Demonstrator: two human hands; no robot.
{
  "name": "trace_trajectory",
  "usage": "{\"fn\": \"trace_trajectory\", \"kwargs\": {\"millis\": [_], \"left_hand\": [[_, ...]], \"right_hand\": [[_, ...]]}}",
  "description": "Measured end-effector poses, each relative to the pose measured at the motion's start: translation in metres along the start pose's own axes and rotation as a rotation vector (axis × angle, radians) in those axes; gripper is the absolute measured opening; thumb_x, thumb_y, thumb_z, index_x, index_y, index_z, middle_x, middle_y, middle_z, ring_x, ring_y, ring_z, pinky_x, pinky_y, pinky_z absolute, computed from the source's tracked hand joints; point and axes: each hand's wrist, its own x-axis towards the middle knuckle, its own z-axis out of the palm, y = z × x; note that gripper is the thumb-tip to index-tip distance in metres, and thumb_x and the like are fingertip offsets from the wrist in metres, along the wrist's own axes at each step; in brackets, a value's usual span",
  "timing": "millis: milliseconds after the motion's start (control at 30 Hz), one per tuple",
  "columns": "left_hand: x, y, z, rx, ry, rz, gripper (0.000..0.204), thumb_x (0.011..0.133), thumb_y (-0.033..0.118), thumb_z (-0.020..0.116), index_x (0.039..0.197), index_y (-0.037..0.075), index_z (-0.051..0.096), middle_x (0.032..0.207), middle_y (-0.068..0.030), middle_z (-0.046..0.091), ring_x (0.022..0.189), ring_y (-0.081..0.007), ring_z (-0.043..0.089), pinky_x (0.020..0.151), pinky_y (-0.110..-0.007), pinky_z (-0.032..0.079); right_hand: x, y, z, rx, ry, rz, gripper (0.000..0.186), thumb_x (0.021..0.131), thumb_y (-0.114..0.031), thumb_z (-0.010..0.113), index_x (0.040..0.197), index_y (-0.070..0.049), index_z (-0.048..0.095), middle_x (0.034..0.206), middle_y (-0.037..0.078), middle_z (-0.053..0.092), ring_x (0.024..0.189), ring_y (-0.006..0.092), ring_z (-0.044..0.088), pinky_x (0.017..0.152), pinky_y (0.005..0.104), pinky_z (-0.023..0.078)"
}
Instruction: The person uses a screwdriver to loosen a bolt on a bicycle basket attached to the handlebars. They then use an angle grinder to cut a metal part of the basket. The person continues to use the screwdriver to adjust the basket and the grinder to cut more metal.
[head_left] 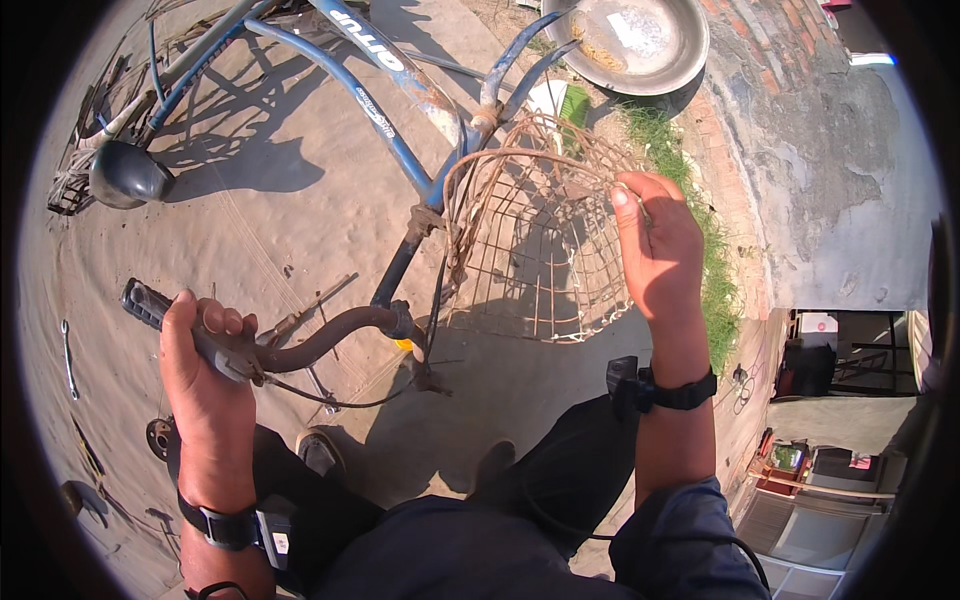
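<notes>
My left hand (205,365) is closed around the dark grip and lever at the end of a rusty curved handlebar (325,342). The handlebar joins a dark stem and a blue bicycle frame (390,140), whose fork points up toward the top of the view. My right hand (655,240) grips the upper rim of a rusty wire basket (530,260), which hangs beside the stem with its mesh partly bent. A thin black cable (355,401) loops below the handlebar from the lever.
A metal basin (665,45) lies at the top, near a green container (573,112). A black saddle (128,175) is at upper left. A wrench (69,360) and other tools lie on the concrete ground (230,240). A grass strip and weathered wall (820,180) border the right.
</notes>
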Motion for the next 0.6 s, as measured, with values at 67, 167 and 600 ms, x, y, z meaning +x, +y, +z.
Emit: {"fn": "trace_trajectory", "kwargs": {"millis": [67,167,600], "left_hand": [[0.004,-0.002,-0.006,-0.021,-0.009,-0.005,0.017,0.104,0.03,0.064,0.101,0.015,0.057,0.085,0.0019,0.059,0.083,-0.0144,0.058,0.093,-0.042,0.048],[0.006,0.001,-0.009,-0.029,0.038,-0.004,0.016,0.103,0.029,0.067,0.102,0.015,0.057,0.085,0.0017,0.059,0.082,-0.0147,0.058,0.092,-0.041,0.048],[0.02,0.012,-0.018,0.112,0.063,0.079,0.018,0.099,0.028,0.072,0.089,0.015,0.064,0.079,0.0004,0.065,0.078,-0.0165,0.067,0.085,-0.04,0.057]], "right_hand": [[-0.008,0.001,-0.007,0.009,0.044,-0.083,0.025,0.103,-0.017,0.069,0.124,-0.002,0.07,0.121,0.016,0.07,0.104,0.0277,0.069,0.092,0.0346,0.053],[-0.028,0.018,-0.019,-0.065,0.166,0.023,0.03,0.098,-0.011,0.074,0.127,-0.002,0.069,0.122,0.018,0.07,0.11,0.0317,0.069,0.096,0.0378,0.054],[-0.16,0.131,0.031,1.187,-0.175,0.655,0.079,0.1,-0.022,0.076,0.161,0.004,0.033,0.159,0.017,0.046,0.149,0.0252,0.045,0.118,0.0378,0.041]]}}
